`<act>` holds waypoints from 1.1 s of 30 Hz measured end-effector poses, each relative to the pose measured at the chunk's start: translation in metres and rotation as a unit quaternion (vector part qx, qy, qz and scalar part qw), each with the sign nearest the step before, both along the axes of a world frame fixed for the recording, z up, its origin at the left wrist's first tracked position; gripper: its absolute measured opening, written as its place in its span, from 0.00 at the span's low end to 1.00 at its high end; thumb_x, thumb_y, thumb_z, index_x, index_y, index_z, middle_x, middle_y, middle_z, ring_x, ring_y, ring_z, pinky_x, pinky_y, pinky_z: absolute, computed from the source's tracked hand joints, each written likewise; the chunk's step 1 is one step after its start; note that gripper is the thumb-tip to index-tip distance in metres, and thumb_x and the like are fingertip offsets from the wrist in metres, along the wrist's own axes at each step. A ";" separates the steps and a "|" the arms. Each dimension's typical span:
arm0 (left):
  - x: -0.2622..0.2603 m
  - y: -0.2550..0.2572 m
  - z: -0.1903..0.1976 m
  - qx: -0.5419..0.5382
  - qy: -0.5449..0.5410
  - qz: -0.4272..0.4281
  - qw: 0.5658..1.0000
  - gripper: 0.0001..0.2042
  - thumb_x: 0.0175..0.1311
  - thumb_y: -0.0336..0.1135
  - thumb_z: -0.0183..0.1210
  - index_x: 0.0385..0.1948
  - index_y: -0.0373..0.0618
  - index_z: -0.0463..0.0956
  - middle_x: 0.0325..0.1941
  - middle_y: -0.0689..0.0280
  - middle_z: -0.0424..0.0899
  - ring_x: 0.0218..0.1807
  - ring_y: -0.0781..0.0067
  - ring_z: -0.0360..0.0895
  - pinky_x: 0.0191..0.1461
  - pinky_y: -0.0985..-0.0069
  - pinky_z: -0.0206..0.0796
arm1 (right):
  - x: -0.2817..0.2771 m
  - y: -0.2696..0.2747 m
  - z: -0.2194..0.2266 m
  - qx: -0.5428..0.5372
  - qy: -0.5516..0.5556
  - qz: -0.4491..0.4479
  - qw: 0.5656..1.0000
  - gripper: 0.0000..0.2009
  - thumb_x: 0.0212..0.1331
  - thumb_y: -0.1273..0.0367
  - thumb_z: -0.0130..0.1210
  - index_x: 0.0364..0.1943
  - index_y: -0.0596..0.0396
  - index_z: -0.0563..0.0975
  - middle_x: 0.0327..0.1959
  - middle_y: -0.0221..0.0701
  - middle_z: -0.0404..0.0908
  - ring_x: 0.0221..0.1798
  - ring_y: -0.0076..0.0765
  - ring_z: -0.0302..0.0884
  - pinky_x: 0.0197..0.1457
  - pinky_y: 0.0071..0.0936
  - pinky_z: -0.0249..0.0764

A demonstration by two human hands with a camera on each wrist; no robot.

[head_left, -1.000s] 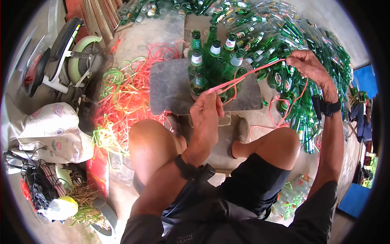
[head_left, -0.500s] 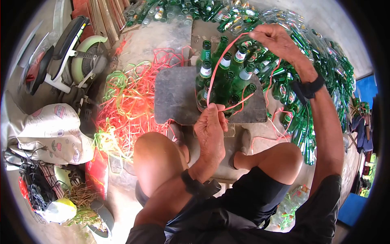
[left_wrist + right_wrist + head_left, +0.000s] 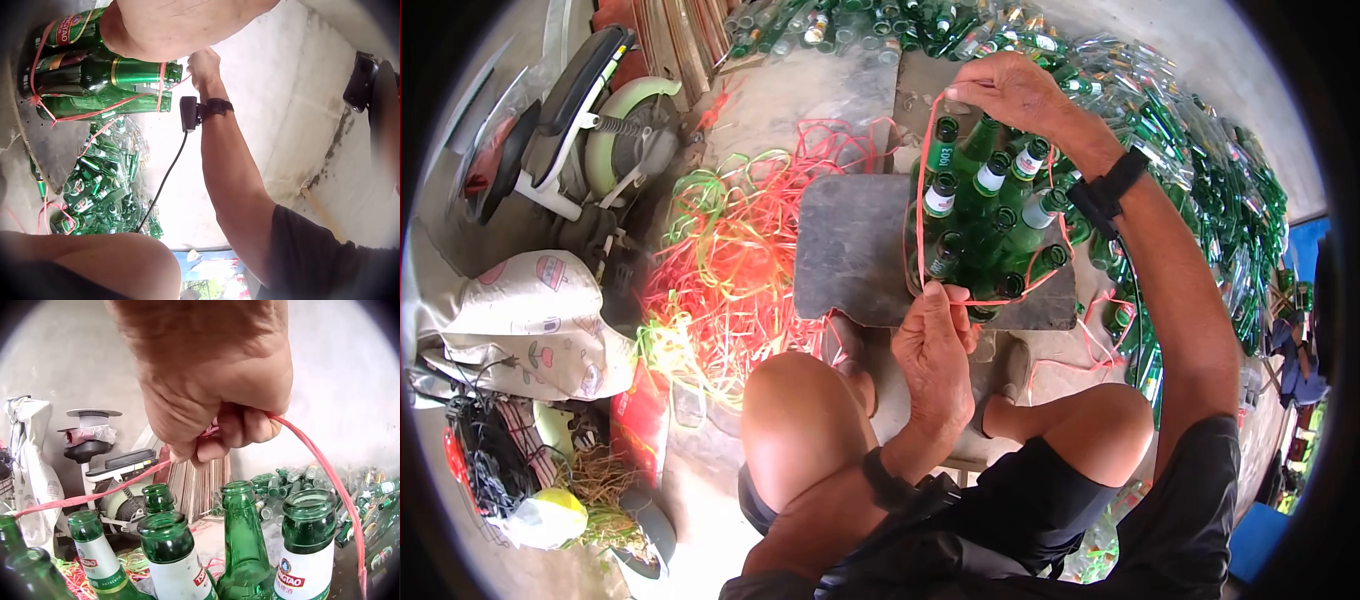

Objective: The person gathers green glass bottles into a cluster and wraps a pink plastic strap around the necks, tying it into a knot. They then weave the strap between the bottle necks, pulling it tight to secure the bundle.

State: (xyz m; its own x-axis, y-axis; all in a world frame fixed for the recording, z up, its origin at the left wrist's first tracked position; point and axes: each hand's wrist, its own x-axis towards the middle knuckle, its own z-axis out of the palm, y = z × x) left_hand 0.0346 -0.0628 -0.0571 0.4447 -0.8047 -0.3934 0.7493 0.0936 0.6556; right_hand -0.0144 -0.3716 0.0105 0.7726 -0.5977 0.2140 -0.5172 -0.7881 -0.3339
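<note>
A cluster of green glass beer bottles (image 3: 990, 182) stands upright on a dark board (image 3: 850, 250) before the knees. My left hand (image 3: 937, 360) pinches a pink plastic string (image 3: 921, 222) between thumb and fingers at the near side of the cluster. Beyond the far bottles, my right hand (image 3: 1015, 92) grips the same string, its fingers curled round it in the right wrist view. The string loops around the bottle necks (image 3: 237, 506). Lower down, another pink band with a knot (image 3: 35, 100) circles the bottles near their bases in the left wrist view.
A tangle of pink and green strings (image 3: 730, 250) lies left of the board. Heaped bottles (image 3: 1200, 170) cover the floor at the right and back. A scooter-like vehicle (image 3: 590, 130) and a white printed cloth (image 3: 540, 330) are on the left.
My right hand has moved left and away from me over the bottles, carrying the string around the far side. The left hand keeps its pinch near the front of the cluster.
</note>
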 end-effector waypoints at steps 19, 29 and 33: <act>0.002 -0.017 0.000 0.038 -0.026 0.027 0.999 0.18 0.82 0.44 0.52 0.34 0.41 0.82 0.20 0.75 0.69 0.22 0.86 0.61 0.27 0.80 0.58 | -0.014 -0.032 -0.028 0.164 0.010 -0.029 0.986 0.15 0.66 0.63 0.65 0.26 0.61 0.82 0.20 0.17 0.68 0.26 0.14 0.62 0.28 0.25 0.60; 0.001 -0.020 -0.003 0.036 -0.032 0.028 0.998 0.18 0.81 0.44 0.52 0.34 0.41 0.82 0.21 0.75 0.70 0.22 0.86 0.61 0.27 0.81 0.59 | -0.049 -0.043 -0.037 0.299 -0.011 -0.121 0.947 0.12 0.66 0.63 0.65 0.28 0.56 0.83 0.23 0.17 0.73 0.26 0.15 0.63 0.29 0.23 0.59; 0.002 -0.022 -0.009 0.033 -0.029 0.027 0.999 0.18 0.81 0.44 0.53 0.34 0.41 0.82 0.21 0.75 0.70 0.22 0.86 0.62 0.27 0.82 0.57 | -0.057 -0.035 -0.038 0.315 -0.028 -0.137 0.939 0.12 0.64 0.62 0.66 0.30 0.56 0.85 0.23 0.19 0.74 0.28 0.17 0.66 0.31 0.23 0.60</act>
